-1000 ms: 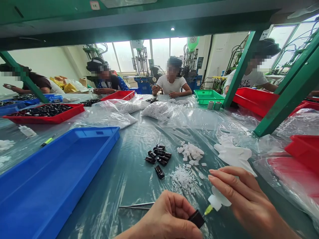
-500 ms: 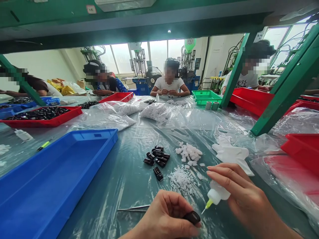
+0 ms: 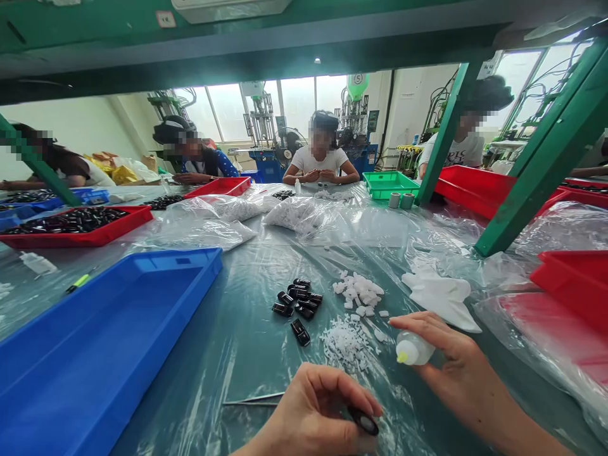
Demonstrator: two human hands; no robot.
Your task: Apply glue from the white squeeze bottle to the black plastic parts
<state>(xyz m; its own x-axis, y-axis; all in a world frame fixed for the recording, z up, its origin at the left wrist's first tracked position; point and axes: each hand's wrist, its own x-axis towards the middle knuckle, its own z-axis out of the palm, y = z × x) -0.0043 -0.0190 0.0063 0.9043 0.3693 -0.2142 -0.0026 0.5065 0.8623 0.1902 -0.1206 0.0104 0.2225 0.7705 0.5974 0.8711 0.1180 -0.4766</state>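
Observation:
My left hand (image 3: 313,411) is closed at the bottom middle, pinching a small black plastic part (image 3: 363,421) between thumb and fingers. My right hand (image 3: 456,367) grips a small white squeeze bottle (image 3: 414,348) with a yellow tip, its nozzle pointing left and held apart from the black part. Just ahead lie several loose black parts (image 3: 297,301), a pile of small white pieces (image 3: 357,292) and a scatter of finer white bits (image 3: 346,342). Thin metal tweezers (image 3: 254,399) rest on the plastic sheet to the left of my left hand.
A large blue tray (image 3: 95,335) fills the left. Red trays (image 3: 570,285) sit at right, another red tray of black parts (image 3: 76,225) at far left. A white glove (image 3: 441,294) lies ahead right. Bags of white parts (image 3: 294,212), a green bin (image 3: 387,183), green frame struts (image 3: 536,152); several seated people across the table.
My right hand has drawn the bottle up and away from the black part and turned its nozzle sideways. My left hand has dropped slightly with the part.

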